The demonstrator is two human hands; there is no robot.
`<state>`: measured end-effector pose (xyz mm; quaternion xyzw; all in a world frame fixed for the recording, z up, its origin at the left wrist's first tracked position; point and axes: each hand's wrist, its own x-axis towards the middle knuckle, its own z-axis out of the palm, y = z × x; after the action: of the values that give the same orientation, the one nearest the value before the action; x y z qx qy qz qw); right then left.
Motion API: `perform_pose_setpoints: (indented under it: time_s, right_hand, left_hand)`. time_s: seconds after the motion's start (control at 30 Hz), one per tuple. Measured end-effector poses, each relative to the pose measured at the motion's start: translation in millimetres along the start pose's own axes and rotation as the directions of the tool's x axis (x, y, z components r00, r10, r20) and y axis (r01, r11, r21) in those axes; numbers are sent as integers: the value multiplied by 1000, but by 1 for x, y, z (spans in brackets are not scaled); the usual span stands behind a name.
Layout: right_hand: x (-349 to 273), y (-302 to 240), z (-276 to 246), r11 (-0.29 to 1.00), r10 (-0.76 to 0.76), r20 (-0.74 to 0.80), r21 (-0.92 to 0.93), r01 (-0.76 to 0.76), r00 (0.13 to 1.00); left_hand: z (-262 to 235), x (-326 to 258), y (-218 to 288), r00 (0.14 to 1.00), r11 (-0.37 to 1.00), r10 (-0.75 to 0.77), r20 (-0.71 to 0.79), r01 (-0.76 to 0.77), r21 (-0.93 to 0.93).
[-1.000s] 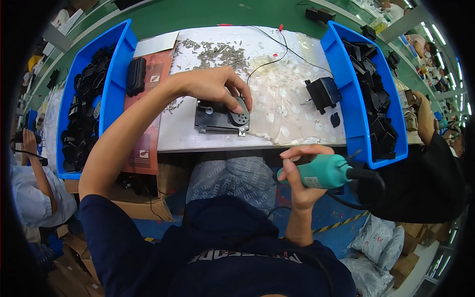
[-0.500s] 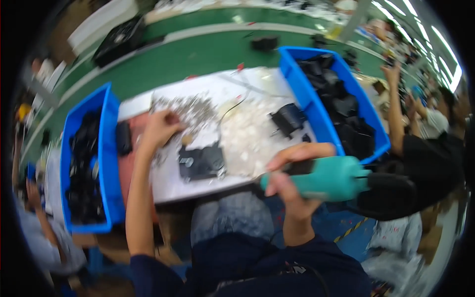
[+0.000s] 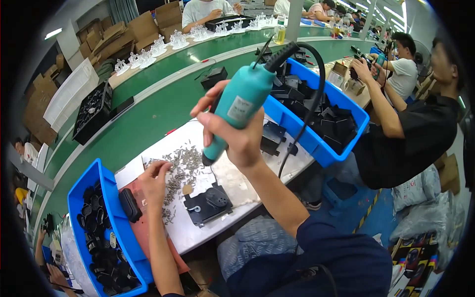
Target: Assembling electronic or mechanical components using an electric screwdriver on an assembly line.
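Note:
My right hand (image 3: 237,136) is wrapped round a teal electric screwdriver (image 3: 243,96), held raised and tilted over the work table, its dark tip pointing down. A black cord (image 3: 319,74) runs from its upper end. At the left edge of a pile of small metal screws (image 3: 185,166), my left hand (image 3: 154,185) has thumb and forefinger pinched together; whatever is between them is too small to make out. Between my forearms lies a black plastic housing part (image 3: 203,213) bearing a round black piece with holes (image 3: 216,196).
A blue bin (image 3: 106,198) of round black parts stands left, and another blue bin (image 3: 334,156) of angular black parts right. A black case (image 3: 130,204) lies on a red mat. Beyond is a green conveyor (image 3: 143,119). A person in black (image 3: 415,143) works at right.
The screwdriver has swung from lying sideways at the right to raised with its tip down, over the table. My left hand stays by the screws. The view has tilted up.

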<state>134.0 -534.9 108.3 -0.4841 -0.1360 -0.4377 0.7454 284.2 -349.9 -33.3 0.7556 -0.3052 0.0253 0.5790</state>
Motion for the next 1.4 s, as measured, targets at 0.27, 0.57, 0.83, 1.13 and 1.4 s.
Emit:
perform_pose_setpoints:
  time_s: [0.27,0.57,0.83,1.13,1.4]
  right_hand:
    - [6,44,11,1000,22,-47,-10,-22,999]
    - [1,50,6,998,44,-50,-47,-47,998]
    - [-2,46,9,995,33,-38,-89,-36,999]
    - [-2,49,11,995,18,-18,-94,-19,1000]
    - [-1,50,10,995,56,-25,-86,-58,998]
  left_hand:
    - [26,-17,39,986,973,-50,157,84,-213]
    - [26,-19,44,983,995,80,165,-69,-71]
    - [27,-21,47,981,992,108,164,-96,-79]
    - [26,-20,50,980,995,90,177,-79,-67]
    - [26,-20,53,977,999,47,207,-43,-24]
